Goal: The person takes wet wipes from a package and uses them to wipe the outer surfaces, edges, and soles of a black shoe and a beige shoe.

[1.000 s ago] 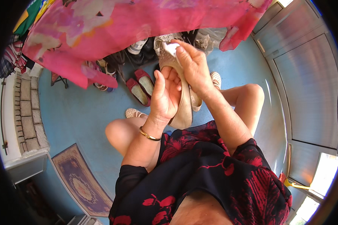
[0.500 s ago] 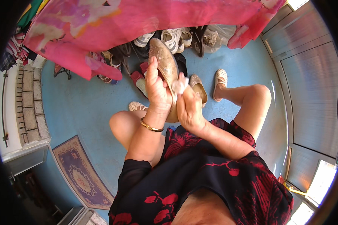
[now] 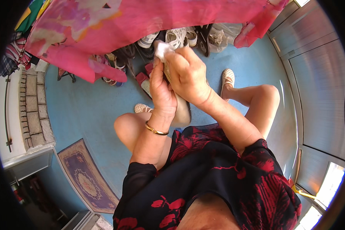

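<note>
Between my knees, my left hand (image 3: 163,94) grips a beige flat shoe (image 3: 183,109) by its side, the heel toward my lap. The fingers of my right hand (image 3: 188,76) are closed on a crumpled white wad (image 3: 163,51), tissue or cloth, which lies against the toe end of the shoe. My right hand covers much of the shoe's upper, so its front shows only in small part. A gold bangle (image 3: 156,128) sits on my left wrist.
A pink floral cloth (image 3: 76,38) hangs ahead, with white shoes (image 3: 175,38), red-and-pale shoes (image 3: 143,82) and a clear plastic bag (image 3: 221,36) under or beside it. A patterned rug (image 3: 88,178) lies at left on the blue floor (image 3: 99,103). Grey panelled doors (image 3: 318,92) stand at right.
My right hand with the white wad has slid from the shoe's side up to its toe end. It now hides the pale shoe on the floor behind. My left hand keeps its hold.
</note>
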A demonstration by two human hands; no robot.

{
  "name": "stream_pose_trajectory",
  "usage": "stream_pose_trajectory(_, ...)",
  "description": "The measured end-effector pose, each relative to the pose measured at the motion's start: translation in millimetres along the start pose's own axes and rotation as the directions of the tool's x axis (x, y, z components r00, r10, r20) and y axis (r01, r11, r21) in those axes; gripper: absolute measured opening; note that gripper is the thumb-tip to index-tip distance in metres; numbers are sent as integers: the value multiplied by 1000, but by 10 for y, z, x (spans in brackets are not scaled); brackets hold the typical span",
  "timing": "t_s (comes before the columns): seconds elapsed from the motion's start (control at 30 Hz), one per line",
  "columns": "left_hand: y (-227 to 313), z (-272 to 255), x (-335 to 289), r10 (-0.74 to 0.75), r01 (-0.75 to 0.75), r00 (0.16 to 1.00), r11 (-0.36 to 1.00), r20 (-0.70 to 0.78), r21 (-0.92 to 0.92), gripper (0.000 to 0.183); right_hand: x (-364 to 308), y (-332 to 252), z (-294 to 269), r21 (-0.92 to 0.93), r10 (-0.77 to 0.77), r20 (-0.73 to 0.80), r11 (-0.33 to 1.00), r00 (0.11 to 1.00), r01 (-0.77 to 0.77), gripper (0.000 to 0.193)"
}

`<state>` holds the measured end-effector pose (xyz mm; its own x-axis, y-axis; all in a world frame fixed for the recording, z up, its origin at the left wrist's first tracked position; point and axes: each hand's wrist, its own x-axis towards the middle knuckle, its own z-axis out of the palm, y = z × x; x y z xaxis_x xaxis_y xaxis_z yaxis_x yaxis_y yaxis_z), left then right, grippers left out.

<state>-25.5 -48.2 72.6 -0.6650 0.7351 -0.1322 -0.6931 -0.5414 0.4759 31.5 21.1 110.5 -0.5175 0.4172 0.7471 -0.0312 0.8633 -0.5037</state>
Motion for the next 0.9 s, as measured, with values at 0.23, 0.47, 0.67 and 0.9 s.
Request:
stream_pose_trajectory(0.23, 32, -488, 162, -119, 185, 938, 966, 324, -182, 24, -736, -117, -293, 82, 104, 257, 988, 961, -128, 14)
stream_pose_trajectory(0.47, 13, -104, 49, -98, 98, 995, 990, 10, -105, 28, -150, -97, -276, 107, 114, -40, 988, 993, -110, 18)
stream_pose_trajectory(0.67, 125, -108, 106, -31, 29, 999, 996, -29, -80, 35, -616, -232, -116, 145, 71, 84, 986, 994, -83, 19)
stream_pose_trajectory(0.9, -101, -22, -145, -27, 29, 992, 999, 123, -17, 16, 37, -36, -78, -70, 103, 76, 993, 992, -98, 6)
